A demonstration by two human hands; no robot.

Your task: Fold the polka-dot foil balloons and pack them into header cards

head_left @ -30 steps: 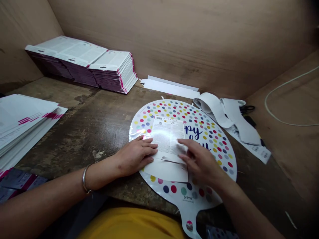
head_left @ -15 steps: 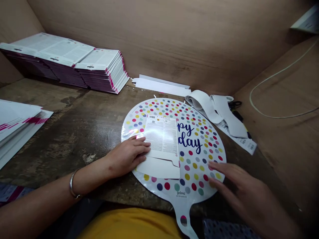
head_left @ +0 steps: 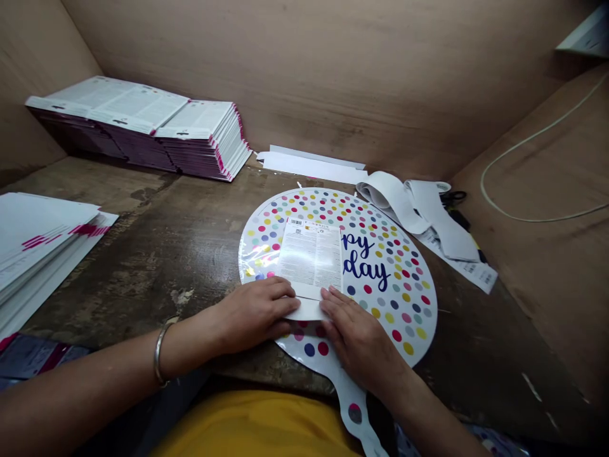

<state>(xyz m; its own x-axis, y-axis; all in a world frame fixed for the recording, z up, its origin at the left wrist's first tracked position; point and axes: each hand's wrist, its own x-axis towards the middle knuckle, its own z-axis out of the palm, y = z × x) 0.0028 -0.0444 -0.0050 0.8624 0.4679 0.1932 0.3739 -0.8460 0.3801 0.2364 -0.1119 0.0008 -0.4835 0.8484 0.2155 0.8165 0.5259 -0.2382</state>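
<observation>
A flat white printed card sleeve lies on a round foil balloon with coloured dots and dark blue lettering. My left hand is closed at the sleeve's near left corner, fingers on top and thumb low by the flap edge. Opposite it, my right hand has its fingers pressed on the near right corner of the white flap; its thumb is mostly hidden. Below the right hand, the balloon's tail hangs past the table edge.
Stacked printed card sleeves stand against the back panel. More white sleeves lie at the left. A curled label strip, black scissors and white paper strips lie behind the balloon. A pale cable hangs at the right.
My right hand has moved left from the balloon's right side onto the sleeve's flap. My left hand has shifted to the near left corner. The flap now shows shorter.
</observation>
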